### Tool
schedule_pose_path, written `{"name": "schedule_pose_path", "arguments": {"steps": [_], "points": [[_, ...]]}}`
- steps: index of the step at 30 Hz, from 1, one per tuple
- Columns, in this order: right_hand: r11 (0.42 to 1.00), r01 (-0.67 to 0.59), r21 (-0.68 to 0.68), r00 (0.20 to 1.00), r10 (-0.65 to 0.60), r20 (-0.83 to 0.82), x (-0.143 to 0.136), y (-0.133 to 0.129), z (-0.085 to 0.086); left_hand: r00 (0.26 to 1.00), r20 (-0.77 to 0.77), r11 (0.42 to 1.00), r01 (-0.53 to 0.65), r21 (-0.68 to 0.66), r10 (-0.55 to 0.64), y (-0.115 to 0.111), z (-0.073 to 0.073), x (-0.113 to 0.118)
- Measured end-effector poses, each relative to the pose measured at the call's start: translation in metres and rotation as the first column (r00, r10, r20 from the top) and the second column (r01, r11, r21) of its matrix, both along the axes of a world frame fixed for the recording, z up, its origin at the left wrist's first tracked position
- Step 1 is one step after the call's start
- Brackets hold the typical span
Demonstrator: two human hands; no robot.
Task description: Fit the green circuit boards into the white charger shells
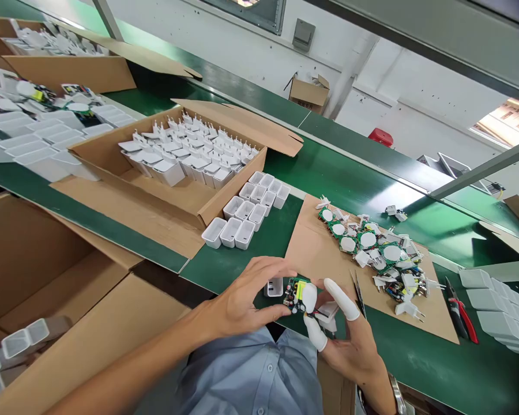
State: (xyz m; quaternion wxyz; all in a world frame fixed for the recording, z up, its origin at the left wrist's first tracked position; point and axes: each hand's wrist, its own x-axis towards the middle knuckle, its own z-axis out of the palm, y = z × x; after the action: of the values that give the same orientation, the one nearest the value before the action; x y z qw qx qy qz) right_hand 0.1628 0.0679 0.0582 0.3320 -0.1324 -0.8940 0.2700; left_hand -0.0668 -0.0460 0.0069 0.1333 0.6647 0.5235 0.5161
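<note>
A small circuit board (294,294) with a yellow part and a white round pad is between my two hands at the table's front edge. My left hand (253,297) has its thumb and fingers curved around the board's left side. My right hand (350,334), with white covers on its thumb and index finger, pinches the board's right side, and a white plug piece (327,316) sits within that hand. An open white housing (274,287) stands just left of the board, partly behind my left fingers.
Cardboard (315,253) bears piled circuit boards (367,239) and tweezers (358,293). Red-handled pliers (462,314) lie right of it, near stacked white housings (497,311). Empty housings (244,210) stand beside a carton (177,202) of assembled plugs. Another carton (69,75) is at the back left.
</note>
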Motion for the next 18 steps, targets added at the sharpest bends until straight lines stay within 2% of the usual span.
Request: {"name": "schedule_pose_path", "arguments": {"steps": [3, 5, 8, 12, 18], "points": [[0.998, 0.027, 0.062, 0.999, -0.029, 0.021, -0.001, 0.001, 0.001, 0.996, -0.049, 0.978, -0.085, -0.192, 0.076, -0.002, -0.017, -0.003], [0.994, 0.037, 0.103, 0.998, -0.041, 0.039, -0.002, 0.002, 0.001, 0.994, -0.053, 0.959, -0.109, -0.262, 0.099, -0.002, -0.028, -0.004], [0.987, 0.04, 0.158, 0.996, -0.051, 0.069, -0.005, 0.003, -0.002, 0.997, -0.053, 0.974, -0.067, -0.217, 0.057, -0.002, -0.036, -0.004], [0.976, 0.002, 0.216, 0.995, -0.022, 0.094, -0.007, 0.004, -0.009, 0.996, -0.082, 0.993, -0.029, -0.113, 0.02, 0.0, -0.034, -0.002], [0.973, -0.019, 0.229, 0.991, -0.012, 0.137, -0.006, 0.006, -0.014, 0.993, -0.115, 0.993, -0.03, -0.113, 0.017, 0.003, -0.033, 0.0]]}}
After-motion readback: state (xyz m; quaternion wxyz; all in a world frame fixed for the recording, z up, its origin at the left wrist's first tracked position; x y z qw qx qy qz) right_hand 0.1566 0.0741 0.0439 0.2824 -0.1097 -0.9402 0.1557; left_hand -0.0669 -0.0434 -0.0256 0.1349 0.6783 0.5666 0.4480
